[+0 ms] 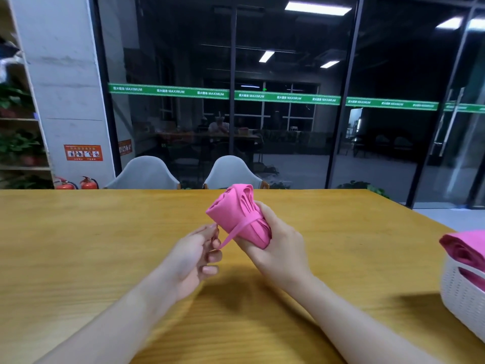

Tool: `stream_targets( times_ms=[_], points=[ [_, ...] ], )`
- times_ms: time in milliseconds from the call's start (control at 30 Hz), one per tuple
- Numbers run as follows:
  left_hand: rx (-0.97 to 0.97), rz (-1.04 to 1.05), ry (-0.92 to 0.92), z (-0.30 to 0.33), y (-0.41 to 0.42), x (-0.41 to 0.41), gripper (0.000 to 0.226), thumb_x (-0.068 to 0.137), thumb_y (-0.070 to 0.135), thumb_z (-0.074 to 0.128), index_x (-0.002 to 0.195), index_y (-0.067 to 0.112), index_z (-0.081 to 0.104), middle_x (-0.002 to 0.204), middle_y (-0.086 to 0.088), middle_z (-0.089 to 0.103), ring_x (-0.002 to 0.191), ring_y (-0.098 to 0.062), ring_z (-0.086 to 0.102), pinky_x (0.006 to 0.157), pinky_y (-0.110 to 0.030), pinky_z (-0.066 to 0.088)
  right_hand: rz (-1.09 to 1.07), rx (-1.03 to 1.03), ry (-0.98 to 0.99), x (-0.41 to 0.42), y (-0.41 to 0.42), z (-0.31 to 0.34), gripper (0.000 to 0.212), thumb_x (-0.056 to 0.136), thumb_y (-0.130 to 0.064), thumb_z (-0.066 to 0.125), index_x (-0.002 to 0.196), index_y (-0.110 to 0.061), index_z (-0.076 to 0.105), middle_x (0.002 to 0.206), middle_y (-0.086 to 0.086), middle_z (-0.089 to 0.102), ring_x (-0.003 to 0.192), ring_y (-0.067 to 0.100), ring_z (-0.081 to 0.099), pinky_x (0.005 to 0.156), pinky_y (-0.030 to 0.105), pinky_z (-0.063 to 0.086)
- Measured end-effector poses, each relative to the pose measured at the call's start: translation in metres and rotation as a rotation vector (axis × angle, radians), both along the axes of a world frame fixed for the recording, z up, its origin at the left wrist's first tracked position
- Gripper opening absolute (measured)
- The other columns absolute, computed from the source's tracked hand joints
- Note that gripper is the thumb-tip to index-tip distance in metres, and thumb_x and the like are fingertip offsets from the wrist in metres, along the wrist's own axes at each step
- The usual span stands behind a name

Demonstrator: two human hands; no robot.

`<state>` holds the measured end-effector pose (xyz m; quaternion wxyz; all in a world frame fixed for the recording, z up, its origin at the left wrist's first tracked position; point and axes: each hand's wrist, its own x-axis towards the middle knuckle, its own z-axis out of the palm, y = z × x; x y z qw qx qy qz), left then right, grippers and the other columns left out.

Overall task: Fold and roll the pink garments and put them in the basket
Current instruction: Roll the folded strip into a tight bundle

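Observation:
A rolled pink garment (237, 214) is held up above the wooden table (105, 245), its open end tilted up and away. My right hand (278, 248) grips the roll from the right and below. A thin pink strap (233, 233) runs around the roll and down to my left hand (199, 256), which pinches its end between thumb and fingers. At the right edge stands a white woven basket (462, 298) with rolled pink garments (464, 248) inside it.
Two grey chairs (231, 172) stand behind the far table edge, in front of a dark glass wall. A shelf with plants (18, 143) and two red fire extinguishers (88, 183) are at the left.

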<state>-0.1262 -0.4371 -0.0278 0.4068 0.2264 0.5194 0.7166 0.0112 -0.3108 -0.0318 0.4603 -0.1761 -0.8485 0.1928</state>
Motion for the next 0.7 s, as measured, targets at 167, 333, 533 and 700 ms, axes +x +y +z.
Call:
stream_targets(
  times_ms=[167, 333, 533, 700],
  points=[
    [-0.026, 0.088, 0.001, -0.005, 0.0, -0.01, 0.021, 0.103, 0.02, 0.044, 0.084, 0.019, 0.052, 0.07, 0.003, 0.043, 0.055, -0.011, 0.044, 0.042, -0.021, 0.026, 0.406, -0.414, 0.054, -0.006, -0.017, 0.0, 0.051, 0.079, -0.035, 0.085, 0.123, -0.041, 0.059, 0.097, -0.008, 0.074, 0.086, 0.013, 0.07, 0.078, 0.036, 0.059],
    [-0.058, -0.017, 0.042, -0.008, 0.002, -0.004, 0.018, 0.102, 0.022, 0.04, 0.087, 0.019, 0.049, 0.074, 0.001, 0.038, 0.06, -0.012, 0.033, 0.043, -0.023, 0.019, 0.512, -0.72, 0.192, -0.01, -0.02, 0.0, 0.043, 0.08, -0.033, 0.084, 0.119, -0.029, 0.066, 0.104, 0.003, 0.075, 0.094, 0.026, 0.073, 0.082, 0.043, 0.062],
    [0.04, -0.041, -0.013, -0.007, -0.001, 0.012, 0.034, 0.105, 0.027, 0.04, 0.073, 0.021, 0.045, 0.065, 0.002, 0.039, 0.053, -0.012, 0.031, 0.045, -0.025, 0.022, 0.482, -0.75, 0.21, -0.015, -0.018, -0.009, 0.044, 0.08, -0.041, 0.083, 0.117, -0.023, 0.066, 0.104, 0.004, 0.075, 0.096, 0.025, 0.073, 0.085, 0.044, 0.061],
    [0.098, 0.197, 0.275, -0.012, -0.001, 0.01, 0.034, 0.109, 0.023, 0.039, 0.078, 0.013, 0.051, 0.075, -0.006, 0.053, 0.067, -0.02, 0.048, 0.057, -0.032, 0.037, 0.455, -0.98, 0.357, -0.014, -0.007, 0.0, 0.053, 0.08, -0.051, 0.081, 0.121, -0.022, 0.063, 0.112, 0.012, 0.073, 0.098, 0.028, 0.072, 0.085, 0.048, 0.061]
  ],
)
